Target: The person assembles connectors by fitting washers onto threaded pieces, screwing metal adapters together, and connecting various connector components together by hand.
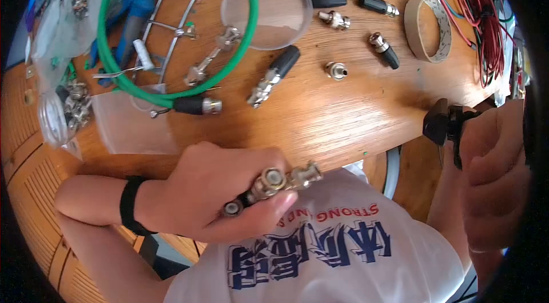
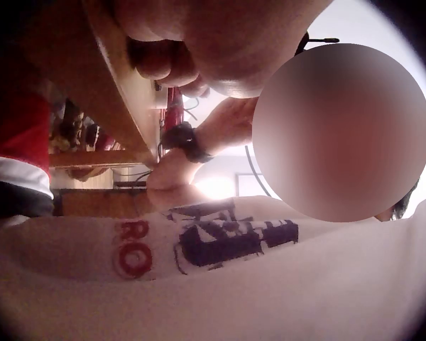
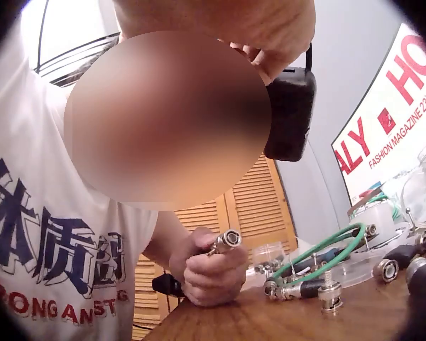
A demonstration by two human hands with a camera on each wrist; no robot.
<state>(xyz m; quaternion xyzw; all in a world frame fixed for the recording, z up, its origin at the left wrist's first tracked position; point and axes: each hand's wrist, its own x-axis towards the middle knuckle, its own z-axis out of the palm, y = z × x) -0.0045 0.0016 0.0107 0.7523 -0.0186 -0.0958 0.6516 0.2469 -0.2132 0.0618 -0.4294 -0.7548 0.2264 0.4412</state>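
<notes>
My left hand [image 1: 223,188] grips a cluster of silver BNC connectors [image 1: 273,178] between thumb and curled fingers, in front of the table edge. Two metal ends stick out past the thumb, and a dark round end shows lower in the fist. In the right wrist view the same BNC connector [image 3: 231,239] pokes up from the fist. My right hand [image 1: 494,183] is raised close to the head camera. Its fingers [image 3: 253,54] are right at a black box-shaped device [image 3: 291,114] at head height; most of that hand's grasp is hidden.
Loose BNC connectors [image 1: 336,71], one black-sleeved connector [image 1: 274,76], and a coiled green cable [image 1: 251,17] lie on the wooden table [image 1: 320,126]. A tape roll [image 1: 428,30] and red wires [image 1: 486,34] are at the right. Plastic bags [image 1: 134,126] and blue-handled pliers [image 1: 137,8] are left.
</notes>
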